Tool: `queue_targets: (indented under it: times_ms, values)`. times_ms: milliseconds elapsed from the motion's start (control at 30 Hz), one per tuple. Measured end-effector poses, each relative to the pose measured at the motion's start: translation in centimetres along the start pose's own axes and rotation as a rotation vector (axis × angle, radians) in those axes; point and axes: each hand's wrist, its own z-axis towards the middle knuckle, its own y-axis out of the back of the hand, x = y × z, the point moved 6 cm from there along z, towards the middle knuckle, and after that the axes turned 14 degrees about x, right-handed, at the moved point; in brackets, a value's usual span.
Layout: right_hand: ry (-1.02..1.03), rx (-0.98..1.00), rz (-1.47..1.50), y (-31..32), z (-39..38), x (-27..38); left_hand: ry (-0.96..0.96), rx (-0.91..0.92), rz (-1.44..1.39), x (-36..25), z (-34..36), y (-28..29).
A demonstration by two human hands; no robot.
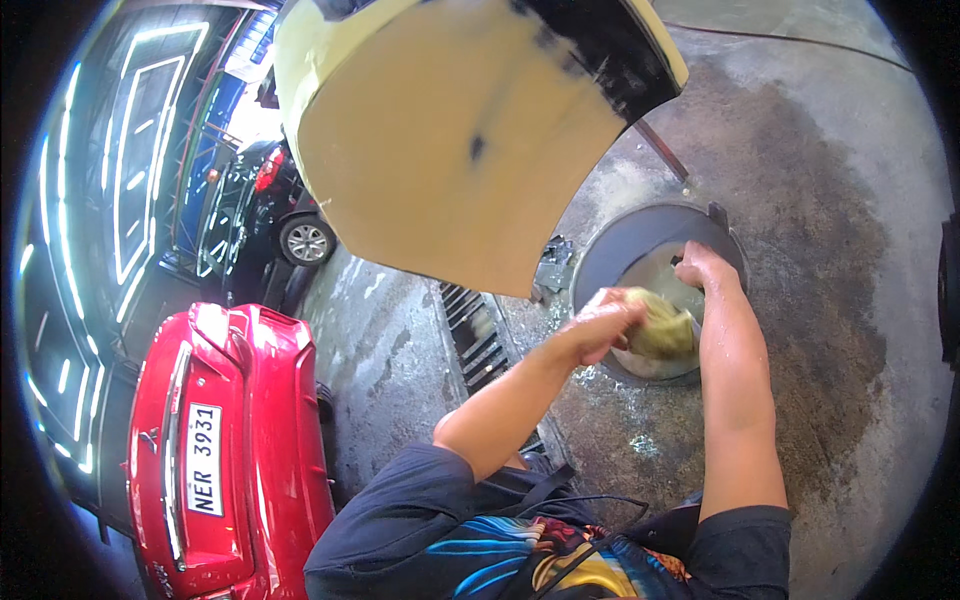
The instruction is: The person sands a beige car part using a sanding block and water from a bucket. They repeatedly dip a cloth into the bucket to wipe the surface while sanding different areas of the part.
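In front of me stands a round dark grey tub [625,240] of cloudy water. My left hand [605,325] is closed on a wet yellowish cloth [658,328] above the tub's near side, both smeared by motion. My right hand [705,265] is over the far right part of the tub, its fingers curled in. A small dark bit shows at those fingertips, too little of it to name. Beyond the tub on the left is a large car panel [440,150], tan with dark patches, raised above the floor.
A metal floor grate [475,335] runs left of the tub. A red car [225,450] stands close on my left, with a black car [260,215] farther back. The concrete floor [820,330] has a wide wet patch. A hose [790,38] lies at the far right.
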Motion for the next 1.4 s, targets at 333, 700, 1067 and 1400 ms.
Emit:
queue_targets:
  times_ms: [333,700,1067,1400]
  values:
    - [-0.034,-0.055,-0.054,-0.5,0.3,-0.2,-0.75,0.053,-0.532,-10.1,-5.6,-0.9]
    - [-0.08,-0.071,-0.157,-1.2,-3.2,0.1,-0.332,-0.158,0.606,-0.1,3.0,-7.9]
    - [-0.048,-0.025,-0.163,-0.3,-1.5,1.0,-0.95,-0.608,0.761,-16.7,-2.4,-3.5]
    - [-0.115,-0.043,-0.267,-0.6,-4.1,1.3,-1.241,-0.861,2.243,-36.7,-5.2,-3.5]
